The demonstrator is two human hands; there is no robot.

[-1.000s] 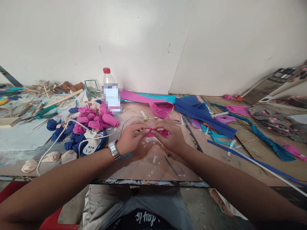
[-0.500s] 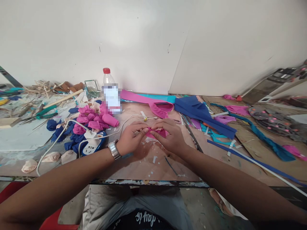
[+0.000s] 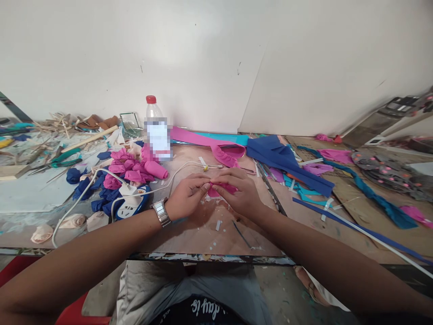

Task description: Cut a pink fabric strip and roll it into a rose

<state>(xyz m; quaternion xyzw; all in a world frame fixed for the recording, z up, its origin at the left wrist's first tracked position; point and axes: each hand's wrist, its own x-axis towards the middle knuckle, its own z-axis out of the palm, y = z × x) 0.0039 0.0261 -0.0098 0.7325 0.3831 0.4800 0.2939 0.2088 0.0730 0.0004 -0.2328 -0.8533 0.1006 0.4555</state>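
Between my hands is a small piece of bright pink fabric (image 3: 216, 189), gathered at its upper edge and partly hidden by my fingers. My left hand (image 3: 186, 194), with a metal watch at the wrist, pinches its left end between thumb and forefinger. On the other side my right hand (image 3: 241, 192) pinches the same fabric, fingers curved over the top. Both hands are close together, just above the brown-covered table (image 3: 199, 239). Behind them lies a long pink fabric strip (image 3: 194, 137) with a looped, gathered end, beside a dark blue fabric strip (image 3: 280, 158).
To the left are pink rolled fabric pieces (image 3: 135, 169), a blue and white power strip (image 3: 131, 207) with a white cable, and green-handled pliers (image 3: 64, 158). A red-capped bottle (image 3: 153, 108) stands behind a lit phone (image 3: 158, 140). A white rod (image 3: 372, 232) crosses the right side.
My fingers have closed in slightly around the pink fabric, and its gathered top edge shows less. Otherwise both hands stay in nearly the same place.
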